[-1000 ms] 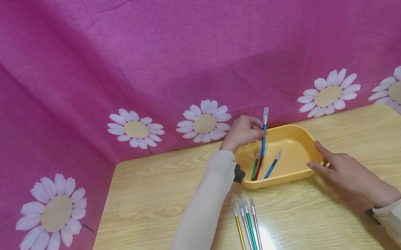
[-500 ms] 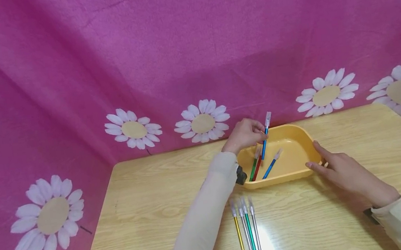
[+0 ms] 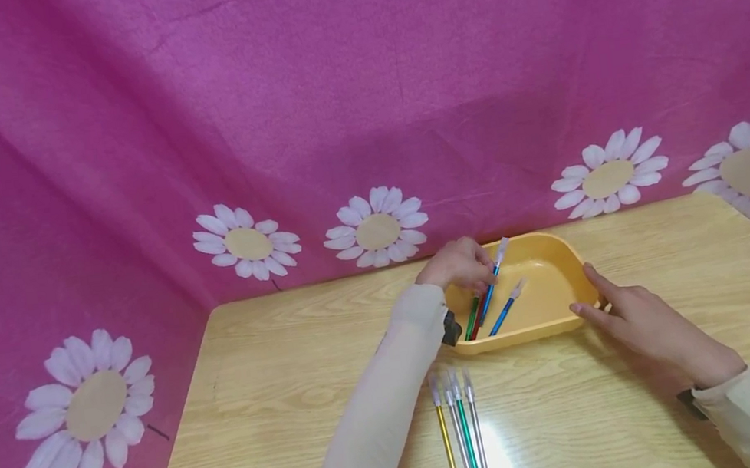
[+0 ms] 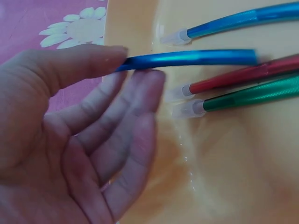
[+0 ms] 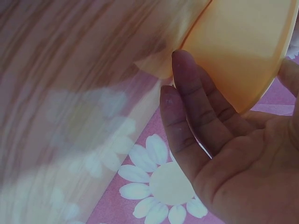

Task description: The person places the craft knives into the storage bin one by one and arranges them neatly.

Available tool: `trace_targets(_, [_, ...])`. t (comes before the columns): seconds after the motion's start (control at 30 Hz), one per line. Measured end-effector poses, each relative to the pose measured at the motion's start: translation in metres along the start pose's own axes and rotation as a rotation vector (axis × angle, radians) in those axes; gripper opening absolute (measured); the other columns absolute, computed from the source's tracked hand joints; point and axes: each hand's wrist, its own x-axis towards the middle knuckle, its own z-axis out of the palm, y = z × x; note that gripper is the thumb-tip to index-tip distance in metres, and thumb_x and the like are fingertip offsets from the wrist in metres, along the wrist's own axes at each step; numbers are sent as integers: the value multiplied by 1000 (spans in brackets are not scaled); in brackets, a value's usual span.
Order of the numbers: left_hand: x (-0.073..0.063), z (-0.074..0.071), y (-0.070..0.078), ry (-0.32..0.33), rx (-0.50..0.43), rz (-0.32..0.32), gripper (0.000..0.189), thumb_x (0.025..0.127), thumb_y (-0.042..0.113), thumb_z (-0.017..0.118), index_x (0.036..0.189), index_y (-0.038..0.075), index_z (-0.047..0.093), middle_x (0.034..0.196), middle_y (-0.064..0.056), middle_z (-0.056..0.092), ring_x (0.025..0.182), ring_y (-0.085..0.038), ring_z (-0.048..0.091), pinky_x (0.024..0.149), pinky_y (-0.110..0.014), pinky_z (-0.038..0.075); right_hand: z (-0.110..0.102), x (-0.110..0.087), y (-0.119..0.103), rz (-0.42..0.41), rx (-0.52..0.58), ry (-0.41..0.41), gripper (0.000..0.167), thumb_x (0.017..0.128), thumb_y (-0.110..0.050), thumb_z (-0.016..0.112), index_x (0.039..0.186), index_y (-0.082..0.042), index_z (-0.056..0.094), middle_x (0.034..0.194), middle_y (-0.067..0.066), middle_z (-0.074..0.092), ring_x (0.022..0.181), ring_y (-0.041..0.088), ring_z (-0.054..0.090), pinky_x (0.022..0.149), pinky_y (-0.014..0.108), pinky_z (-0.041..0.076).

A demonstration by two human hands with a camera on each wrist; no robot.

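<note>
My left hand [image 3: 462, 264] pinches a blue craft knife [image 3: 489, 296] with a clear cap between thumb and fingers. It slants, cap end up, inside the yellow plastic tray [image 3: 556, 331]. In the left wrist view the held knife's bare end is over the tray floor, while its capped end is hidden by the hand. Another blue knife [image 4: 243, 19], a red knife [image 4: 247, 75] and a green knife [image 4: 257, 94] lie in the tray. My right hand [image 3: 660, 329] holds the tray's right end, with the thumb at the rim and fingers [image 5: 191, 100] against the outer wall.
In front of the tray on the wooden table [image 3: 283, 399] lie a gold knife [image 3: 447, 446], two silver knives and a green knife [image 3: 467, 436], side by side. A pink cloth [image 3: 343, 75] with white daisies stands behind the table and along its left.
My left hand has lowered the blue knife farther into the tray, bringing it beside the red one. The right hand stays on the tray's end.
</note>
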Motion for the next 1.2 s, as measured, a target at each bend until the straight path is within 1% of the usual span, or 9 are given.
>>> trace_targets(0.13, [0,0,-1,-70,46,-38,6,92,9,74,88,5,74,79,-7,76,71,-14,71,77,-32,62,0,1,0,-5,1,-3,81,107,-43,56,161,7,21,92,7,64,84,20,56,74,34,47])
trace_targets(0.23, [0,1,-1,-108,67,-71,8,91,9,73,87,4,75,70,-2,71,62,-8,63,62,-23,54,0,1,1,-10,0,-4,81,107,-42,56,161,7,21,92,6,64,83,19,56,72,32,47])
trace_targets(0.3, [0,2,-1,-130,83,-96,10,92,10,72,83,5,74,67,0,68,61,-7,62,57,-22,48,0,1,1,-10,0,-7,81,107,-42,56,161,6,20,92,6,64,84,18,56,73,32,47])
trace_targets(0.43, [1,4,-2,-149,87,-136,18,93,12,74,75,9,71,72,-3,72,65,-9,66,56,-22,46,0,1,1,-1,1,-14,83,107,-45,56,162,6,19,93,6,63,85,19,56,74,34,47])
trace_targets(0.6, [0,3,-2,-113,84,-138,21,93,16,75,73,11,71,84,-7,78,71,-11,71,62,-26,52,-2,0,0,6,5,-19,84,107,-47,53,162,6,18,93,7,63,86,21,56,76,36,48])
trace_targets(0.77, [-4,1,1,-100,68,-113,17,95,19,74,87,5,76,90,-7,78,82,-17,75,79,-34,61,-2,0,0,10,6,-26,84,107,-48,53,162,6,18,93,7,62,87,21,56,77,36,48])
trace_targets(0.93, [-13,-4,3,-56,-4,-28,25,98,21,70,110,0,78,107,-17,79,101,-30,77,94,-46,61,0,0,0,-7,-2,-15,83,107,-45,55,162,6,19,93,6,64,85,20,57,75,36,49])
trace_targets(1.03, [-18,-8,5,-21,-34,28,23,99,20,68,112,3,78,110,-18,79,102,-31,77,94,-47,61,0,0,0,-33,-6,5,81,107,-41,56,161,8,21,92,7,67,83,19,60,76,40,51])
trace_targets(1.2, [-27,-12,5,38,-79,95,19,100,17,66,109,7,79,105,-12,80,96,-27,78,78,-34,61,-1,0,-1,-16,-10,-9,82,107,-44,55,161,7,19,91,6,65,82,19,57,74,37,49])
